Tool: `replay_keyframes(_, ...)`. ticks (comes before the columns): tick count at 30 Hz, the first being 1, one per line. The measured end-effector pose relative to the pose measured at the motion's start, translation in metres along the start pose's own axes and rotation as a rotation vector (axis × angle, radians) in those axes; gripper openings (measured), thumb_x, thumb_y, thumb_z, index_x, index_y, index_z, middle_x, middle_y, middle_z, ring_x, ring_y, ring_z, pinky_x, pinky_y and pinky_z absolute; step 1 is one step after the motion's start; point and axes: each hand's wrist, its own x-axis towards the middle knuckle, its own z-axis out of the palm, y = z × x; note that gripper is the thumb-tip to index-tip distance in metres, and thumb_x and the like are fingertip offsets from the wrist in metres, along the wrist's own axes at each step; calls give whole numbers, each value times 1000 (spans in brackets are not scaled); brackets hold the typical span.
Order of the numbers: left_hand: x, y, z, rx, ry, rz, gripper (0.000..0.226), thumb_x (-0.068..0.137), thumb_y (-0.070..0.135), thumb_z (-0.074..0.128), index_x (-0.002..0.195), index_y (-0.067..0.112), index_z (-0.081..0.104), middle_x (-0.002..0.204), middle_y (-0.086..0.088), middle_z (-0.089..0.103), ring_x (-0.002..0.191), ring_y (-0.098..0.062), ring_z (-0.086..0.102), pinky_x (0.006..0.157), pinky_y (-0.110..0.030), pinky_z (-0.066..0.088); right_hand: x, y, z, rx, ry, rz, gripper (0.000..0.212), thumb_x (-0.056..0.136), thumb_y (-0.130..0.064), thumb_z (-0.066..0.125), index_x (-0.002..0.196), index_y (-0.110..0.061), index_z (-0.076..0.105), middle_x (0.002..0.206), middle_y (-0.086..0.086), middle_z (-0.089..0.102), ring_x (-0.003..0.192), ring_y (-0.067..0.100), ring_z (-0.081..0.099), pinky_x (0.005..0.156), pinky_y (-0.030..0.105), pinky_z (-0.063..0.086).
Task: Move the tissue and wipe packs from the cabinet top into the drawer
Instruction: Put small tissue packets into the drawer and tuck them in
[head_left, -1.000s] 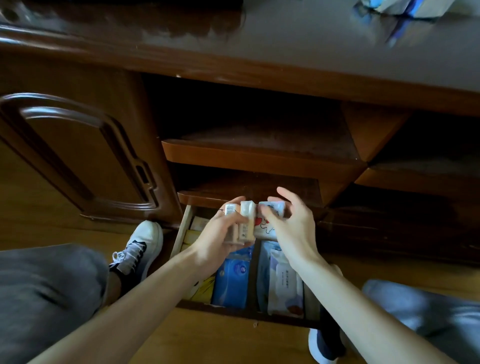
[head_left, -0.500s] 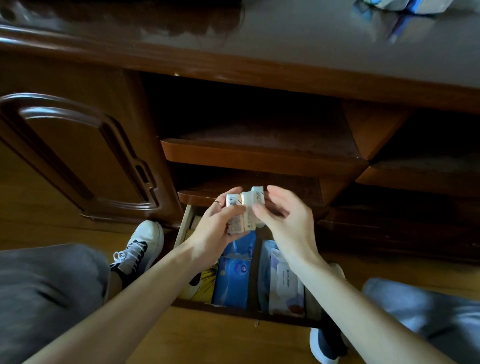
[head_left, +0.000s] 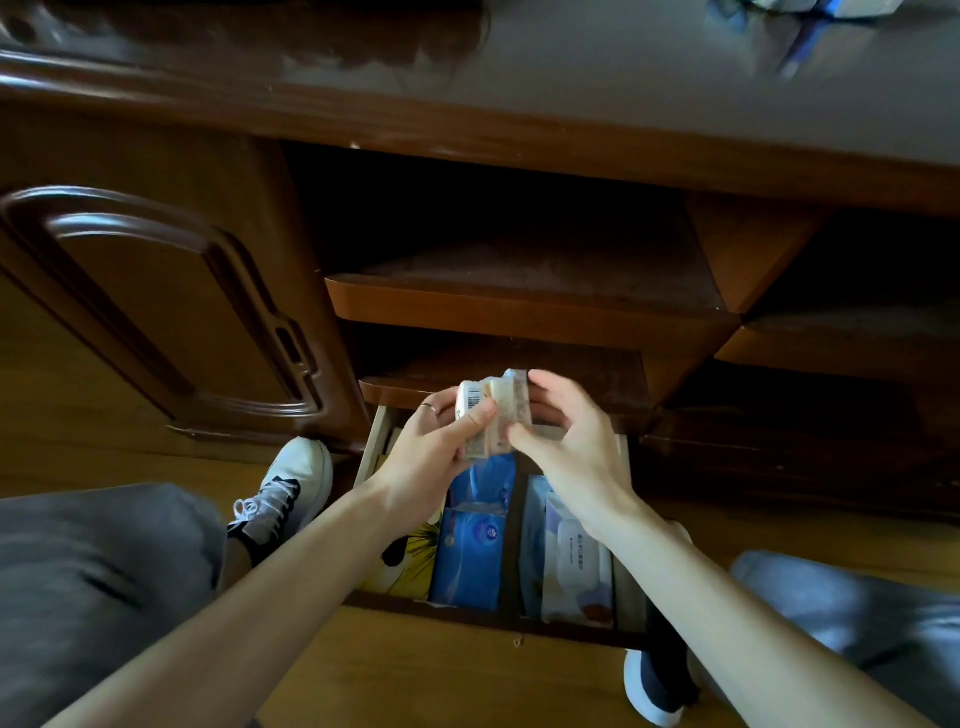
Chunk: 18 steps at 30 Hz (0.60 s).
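Note:
Both hands hold a small stack of pocket tissue packs (head_left: 493, 413), pale with a barcode, above the back of the open drawer (head_left: 488, 618). My left hand (head_left: 441, 447) grips them from the left with the thumb across the front. My right hand (head_left: 566, 441) pinches their right side. Inside the drawer lie a blue tissue pack (head_left: 472, 551), a white wipe pack (head_left: 571, 566) and a yellow pack (head_left: 410, 566). More packs (head_left: 810, 8) lie on the cabinet top (head_left: 623, 67) at the far right, cut off by the frame edge.
Two open wooden shelves (head_left: 519, 306) jut out just above the drawer. A closed cabinet door (head_left: 156, 312) stands at the left. My knees and white shoes (head_left: 285, 488) flank the drawer on the wooden floor.
The tissue packs have risen a little above the drawer. The patterned pack seen behind them a second ago is out of sight. My right hand has shifted its grip on their side.

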Motion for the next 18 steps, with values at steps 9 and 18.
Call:
replay_keyframes(9, 0, -21, -3, 178, 389, -133, 81, 72, 24, 90, 138, 24, 42, 122, -8, 67, 97, -23, 74, 71, -35, 64, -12, 27, 32, -132, -204, 115, 108, 69, -45, 90, 155, -37, 26, 152, -10, 44, 124, 3, 47, 80, 10, 43)
replay_keyframes(18, -4, -24, -16, -116, 358, -239, 48, 85, 23, 78, 129, 10, 63, 115, -16, 74, 103, -32, 73, 86, -46, 61, -30, 32, 46, -168, -202, -12, 94, 78, -30, 86, 152, -36, 30, 137, -24, 44, 118, -24, 42, 81, -2, 41)
